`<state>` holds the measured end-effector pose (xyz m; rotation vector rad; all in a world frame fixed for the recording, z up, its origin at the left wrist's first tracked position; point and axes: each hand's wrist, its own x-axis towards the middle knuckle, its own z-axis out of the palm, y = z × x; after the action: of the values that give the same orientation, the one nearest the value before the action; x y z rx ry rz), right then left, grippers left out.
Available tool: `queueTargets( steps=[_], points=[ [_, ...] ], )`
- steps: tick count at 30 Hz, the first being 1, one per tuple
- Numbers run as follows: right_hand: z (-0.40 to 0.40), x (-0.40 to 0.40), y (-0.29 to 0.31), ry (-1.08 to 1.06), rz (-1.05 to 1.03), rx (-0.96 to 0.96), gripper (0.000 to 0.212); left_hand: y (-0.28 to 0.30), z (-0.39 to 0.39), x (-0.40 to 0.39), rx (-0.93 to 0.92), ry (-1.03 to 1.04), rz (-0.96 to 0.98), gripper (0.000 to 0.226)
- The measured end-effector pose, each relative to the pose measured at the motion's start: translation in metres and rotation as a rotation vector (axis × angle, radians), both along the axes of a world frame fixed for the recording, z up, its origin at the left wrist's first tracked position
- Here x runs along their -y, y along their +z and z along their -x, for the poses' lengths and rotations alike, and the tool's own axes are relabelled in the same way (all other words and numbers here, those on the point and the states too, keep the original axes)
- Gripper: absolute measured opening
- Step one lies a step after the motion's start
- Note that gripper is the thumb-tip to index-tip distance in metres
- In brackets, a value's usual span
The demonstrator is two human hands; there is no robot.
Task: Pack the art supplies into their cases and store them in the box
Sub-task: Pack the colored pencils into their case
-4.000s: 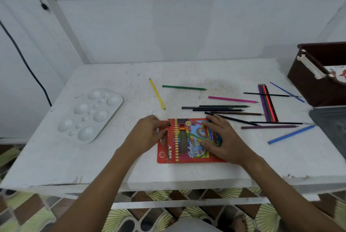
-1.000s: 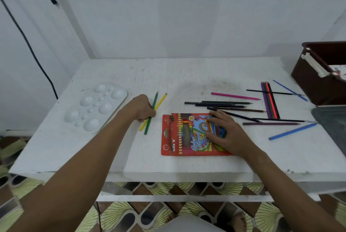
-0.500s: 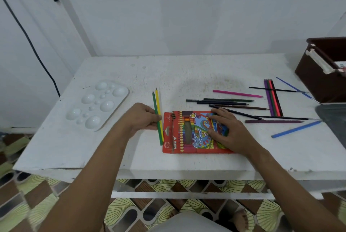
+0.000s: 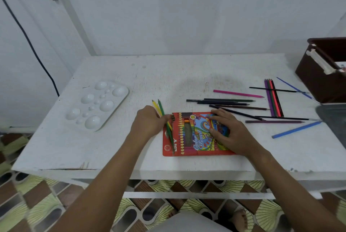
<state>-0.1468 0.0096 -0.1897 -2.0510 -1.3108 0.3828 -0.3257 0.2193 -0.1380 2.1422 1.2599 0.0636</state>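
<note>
The left hand [image 4: 149, 123] grips a green pencil [image 4: 164, 119] and a yellow pencil [image 4: 156, 107] at the red pencil case's [image 4: 189, 138] left edge (tips angled away), while the right hand [image 4: 231, 132] presses flat on the case, near the worktop's [image 4: 168, 74] front edge.

white table [image 4: 112, 149] | black cable [image 4: 28, 40] on wall | patterned floor [image 4: 37, 203]
</note>
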Motion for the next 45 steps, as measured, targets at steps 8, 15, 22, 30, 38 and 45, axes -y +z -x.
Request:
queueTargets(
  steps=[8, 15, 22, 30, 38, 45],
  points=[
    [-0.001, -0.001, 0.001, -0.003, 0.009, 0.015, 0.057, 0.01, 0.003, -0.039, -0.162, -0.788, -0.338, 0.034],
    [-0.001, 0.0, 0.0, -0.001, 0.006, 0.018, 0.053, 0.004, 0.004, -0.044, -0.164, -0.829, -0.524, 0.031],
    [-0.001, -0.001, 0.0, 0.001, 0.006, 0.017, 0.054, -0.006, 0.007, -0.044, -0.031, -0.906, -0.506, 0.032],
    [-0.002, 0.0, -0.002, 0.001, 0.003, 0.021, 0.054, -0.016, 0.015, -0.02, 0.071, -0.713, -0.459, 0.035],
    [-0.002, -0.001, -0.001, -0.002, -0.001, 0.018, 0.056, -0.018, 0.036, -0.02, 0.099, -0.533, -0.344, 0.04],
    [-0.001, -0.002, 0.0, 0.011, 0.006, 0.034, 0.052, -0.013, 0.022, -0.004, 0.119, -0.584, -0.309, 0.024]
  ],
)
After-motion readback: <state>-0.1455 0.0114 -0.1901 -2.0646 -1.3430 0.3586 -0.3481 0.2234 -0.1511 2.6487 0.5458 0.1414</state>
